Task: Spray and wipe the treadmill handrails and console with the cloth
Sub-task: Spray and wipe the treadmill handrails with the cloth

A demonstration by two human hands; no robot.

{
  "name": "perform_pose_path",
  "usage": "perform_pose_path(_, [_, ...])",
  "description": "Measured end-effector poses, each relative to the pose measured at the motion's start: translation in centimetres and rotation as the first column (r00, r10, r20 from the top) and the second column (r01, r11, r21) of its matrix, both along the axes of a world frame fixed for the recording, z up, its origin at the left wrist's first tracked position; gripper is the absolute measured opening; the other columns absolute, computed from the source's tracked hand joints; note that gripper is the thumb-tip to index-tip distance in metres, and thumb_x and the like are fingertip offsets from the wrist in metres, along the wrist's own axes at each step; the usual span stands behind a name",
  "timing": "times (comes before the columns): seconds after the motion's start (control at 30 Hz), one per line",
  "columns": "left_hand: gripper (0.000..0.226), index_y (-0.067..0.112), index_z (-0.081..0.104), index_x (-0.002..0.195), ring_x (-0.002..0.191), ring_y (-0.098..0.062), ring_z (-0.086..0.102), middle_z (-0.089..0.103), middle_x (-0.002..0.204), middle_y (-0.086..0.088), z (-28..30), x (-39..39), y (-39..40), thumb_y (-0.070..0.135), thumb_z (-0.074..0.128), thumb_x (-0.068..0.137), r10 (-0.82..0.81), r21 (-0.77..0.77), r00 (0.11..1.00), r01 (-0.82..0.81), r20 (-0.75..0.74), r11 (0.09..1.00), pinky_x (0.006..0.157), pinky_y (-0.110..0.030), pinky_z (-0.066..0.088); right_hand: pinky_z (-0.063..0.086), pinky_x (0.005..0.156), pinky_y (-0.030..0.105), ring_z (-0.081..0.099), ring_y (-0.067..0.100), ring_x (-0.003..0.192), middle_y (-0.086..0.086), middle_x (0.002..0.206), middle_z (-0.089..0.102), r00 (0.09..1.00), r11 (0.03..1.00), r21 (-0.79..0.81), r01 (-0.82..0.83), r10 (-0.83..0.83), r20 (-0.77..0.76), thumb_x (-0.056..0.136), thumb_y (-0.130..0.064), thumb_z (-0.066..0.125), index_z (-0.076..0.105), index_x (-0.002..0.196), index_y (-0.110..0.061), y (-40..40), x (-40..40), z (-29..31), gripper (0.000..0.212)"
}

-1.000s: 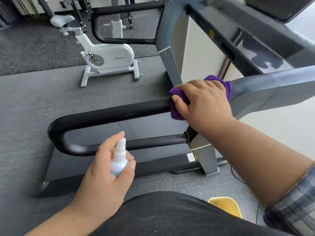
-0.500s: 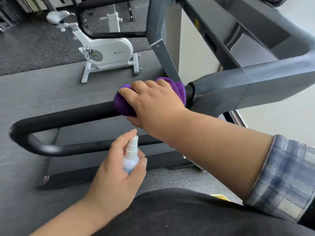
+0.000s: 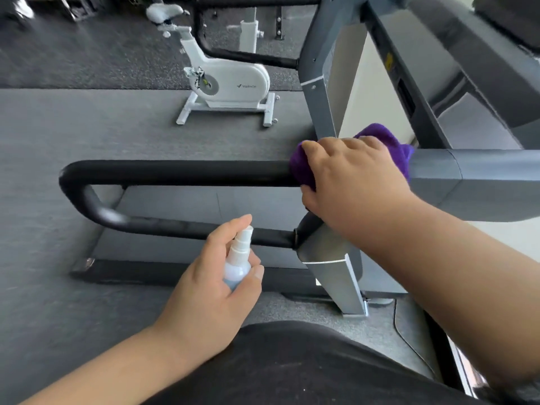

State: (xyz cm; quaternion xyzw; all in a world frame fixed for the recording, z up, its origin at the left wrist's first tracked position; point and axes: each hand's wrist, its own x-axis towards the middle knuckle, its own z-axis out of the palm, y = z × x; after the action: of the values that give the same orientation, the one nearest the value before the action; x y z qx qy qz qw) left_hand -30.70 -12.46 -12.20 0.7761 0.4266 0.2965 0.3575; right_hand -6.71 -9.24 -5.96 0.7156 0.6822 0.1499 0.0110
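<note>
A black looped handrail [image 3: 175,172] runs left from the treadmill's grey arm [image 3: 473,176]. My right hand [image 3: 356,173] grips a purple cloth [image 3: 377,135] wrapped over the rail's upper bar, right where the black padding meets the grey arm. My left hand [image 3: 213,290] holds a small white spray bottle [image 3: 238,261] upright below the rail's lower bar, with the forefinger raised beside the nozzle. The console [image 3: 479,54] slopes across the upper right, only partly in view.
A grey upright post [image 3: 336,270] stands under my right forearm. The treadmill deck [image 3: 187,226] lies below the rail. A white exercise bike [image 3: 228,80] stands on the dark floor behind. A second black handrail [image 3: 233,54] is at the top.
My right hand slid the cloth left along the upper bar, then back right to the joint with the grey arm. The left hand keeps the bottle in the same pose.
</note>
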Motion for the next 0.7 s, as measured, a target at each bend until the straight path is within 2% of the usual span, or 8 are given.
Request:
perform_pose_path(0.1, [0.055, 0.071, 0.028, 0.127, 0.085, -0.007, 0.064, 0.066, 0.1, 0.019, 0.0, -0.1, -0.4, 0.05, 0.053, 0.083, 0.024, -0.006, 1.0, -0.024, 0.011, 1.0, 0.07, -0.018, 0.045, 0.04, 0.087, 0.043, 0.06, 0.033, 0.095, 0.007, 0.108, 0.062, 1.0, 0.999, 0.046, -0.028, 0.028, 0.014, 0.095, -0.047, 0.04, 0.049, 0.128, -0.01, 1.0, -1.9, -0.9, 0.05])
perform_pose_path(0.17, [0.056, 0.071, 0.028, 0.127, 0.086, -0.008, 0.064, 0.066, 0.1, 0.018, 0.1, 0.1, -0.6, 0.048, 0.054, 0.083, 0.032, 0.003, 0.999, -0.032, 0.012, 0.999, 0.068, -0.016, 0.048, 0.039, 0.086, 0.042, 0.06, 0.033, 0.098, 0.008, 0.113, 0.061, 0.997, 0.995, 0.064, -0.082, 0.083, -0.01, 0.097, -0.05, 0.039, 0.048, 0.132, -0.01, 2.2, -3.6, -1.1, 0.054])
perform_pose_path(0.3, [0.065, 0.072, 0.029, 0.127, 0.086, -0.009, 0.064, 0.066, 0.1, 0.017, 0.0, 1.0, -1.2, 0.031, 0.063, 0.089, 0.01, 0.037, 1.0, -0.01, 0.001, 0.999, 0.073, -0.007, 0.044, 0.036, 0.085, 0.042, 0.059, 0.03, 0.105, 0.004, 0.12, 0.06, 0.982, 0.985, 0.079, -0.153, 0.161, -0.098, 0.097, -0.056, 0.039, 0.047, 0.132, -0.016, 3.7, -6.3, -1.4, 0.054])
perform_pose_path(0.43, [0.064, 0.072, 0.029, 0.126, 0.088, -0.009, 0.064, 0.066, 0.1, 0.017, 0.2, 2.0, -1.9, 0.031, 0.062, 0.088, -0.008, 0.042, 1.0, 0.008, -0.01, 0.999, 0.073, -0.006, 0.043, 0.038, 0.086, 0.044, 0.057, 0.027, 0.108, -0.002, 0.117, 0.061, 0.966, 0.994, 0.045, -0.097, 0.105, -0.235, 0.087, -0.077, 0.036, 0.054, 0.124, -0.029, 2.5, -2.5, -0.4, 0.064])
perform_pose_path(0.57, [0.062, 0.072, 0.031, 0.125, 0.09, -0.009, 0.063, 0.066, 0.1, 0.016, 0.3, 2.1, -2.3, 0.03, 0.061, 0.092, -0.001, 0.034, 1.0, 0.002, -0.015, 0.999, 0.074, -0.007, 0.043, 0.039, 0.09, 0.046, 0.058, 0.029, 0.104, -0.004, 0.115, 0.063, 0.983, 0.999, 0.051, -0.006, 0.015, -0.183, 0.08, -0.086, 0.023, 0.056, 0.123, -0.035, 0.4, 1.5, 0.0, 0.075])
perform_pose_path(0.7, [0.066, 0.072, 0.032, 0.123, 0.085, -0.01, 0.063, 0.067, 0.097, 0.015, 0.4, 1.8, -2.5, 0.026, 0.062, 0.087, 0.017, 0.038, 0.999, -0.016, -0.036, 0.999, 0.071, -0.007, 0.043, 0.038, 0.081, 0.043, 0.059, 0.029, 0.096, -0.002, 0.106, 0.064, 0.991, 0.991, 0.131, -0.023, 0.04, -0.13, 0.085, -0.08, 0.03, 0.057, 0.111, -0.025, 0.9, -0.6, -0.8, 0.066])
